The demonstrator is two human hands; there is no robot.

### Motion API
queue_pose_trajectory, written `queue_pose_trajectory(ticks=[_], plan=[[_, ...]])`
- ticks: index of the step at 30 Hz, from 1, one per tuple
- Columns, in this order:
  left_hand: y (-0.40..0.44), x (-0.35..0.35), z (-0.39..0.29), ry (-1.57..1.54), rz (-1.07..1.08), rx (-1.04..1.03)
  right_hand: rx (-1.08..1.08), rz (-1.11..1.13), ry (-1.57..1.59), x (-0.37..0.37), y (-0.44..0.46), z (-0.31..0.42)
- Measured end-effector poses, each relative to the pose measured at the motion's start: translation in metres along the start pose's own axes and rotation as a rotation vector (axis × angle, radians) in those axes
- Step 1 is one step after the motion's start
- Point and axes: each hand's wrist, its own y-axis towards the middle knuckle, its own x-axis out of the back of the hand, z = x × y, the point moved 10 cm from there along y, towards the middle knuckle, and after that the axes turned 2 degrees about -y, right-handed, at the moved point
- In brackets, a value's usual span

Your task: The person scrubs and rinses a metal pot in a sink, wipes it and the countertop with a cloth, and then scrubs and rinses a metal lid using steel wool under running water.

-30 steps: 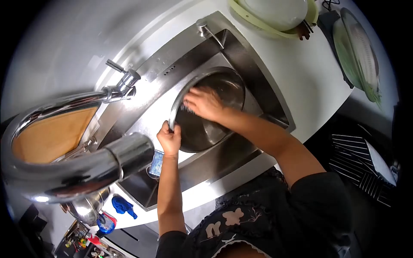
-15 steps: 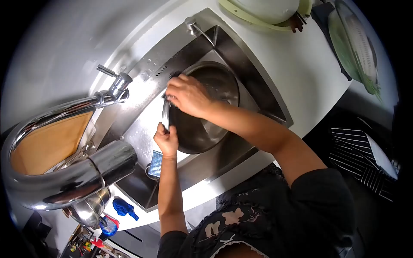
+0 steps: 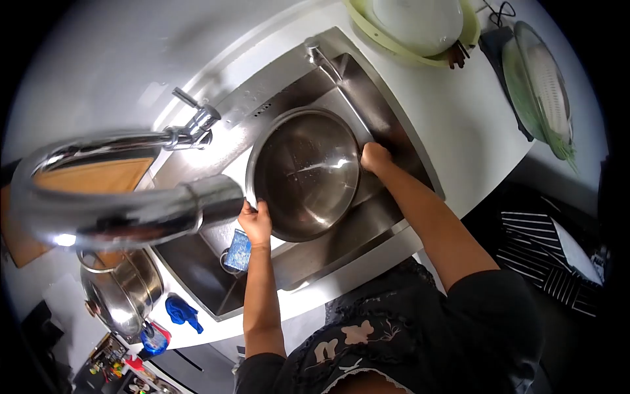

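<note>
A wide, round stainless steel pot (image 3: 305, 174) rests in the sink, its shiny inside facing up. My left hand (image 3: 256, 223) is closed on the pot's left rim, thumb on the near side. At the pot's right outer side, my right hand (image 3: 377, 157) is curled shut against or close to the wall. Its fingers face away, so what they hold is hidden. The dark scrubber seen earlier does not show now. A blue striped sponge (image 3: 238, 249) lies by the drain, just left of my left wrist.
The steel sink (image 3: 197, 279) surrounds the pot. A chrome faucet (image 3: 125, 217) arches over its left side. A lidded metal pot (image 3: 121, 289) and a blue cloth (image 3: 183, 312) sit at lower left. A green basin (image 3: 367, 26) and a glass-lidded dish (image 3: 538, 85) stand at upper right.
My right hand has moved from the pot's upper left rim, where it held a dark scrubber, to the right outer side. My left hand stays on the rim. The camera view has shifted.
</note>
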Motion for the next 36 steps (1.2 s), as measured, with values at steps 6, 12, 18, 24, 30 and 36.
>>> queue_pose_trajectory(ticks=[6, 12, 18, 24, 30, 36], plan=[[-0.005, 0.006, 0.029, -0.25, 0.057, 0.128, 0.486, -0.113, -0.084, 0.121, -0.067, 0.136], [-0.017, 0.01, 0.016, -0.341, 0.012, 0.176, 1.191, -0.824, -0.295, 0.23, -0.143, 0.331], [-0.021, 0.018, -0.003, -0.225, 0.074, 0.154, 1.278, -0.944, -0.288, 0.224, -0.139, 0.363], [-0.016, 0.043, -0.02, -0.354, -0.028, 0.126, 0.99, -0.436, 0.652, 0.187, -0.112, 0.271], [-0.027, 0.073, -0.034, -0.439, -0.108, 0.198, 0.666, -0.261, 0.447, 0.112, -0.124, 0.182], [-0.049, 0.095, -0.003, -0.743, -0.135, 0.408, 0.064, 0.159, 0.788, 0.03, -0.091, 0.058]])
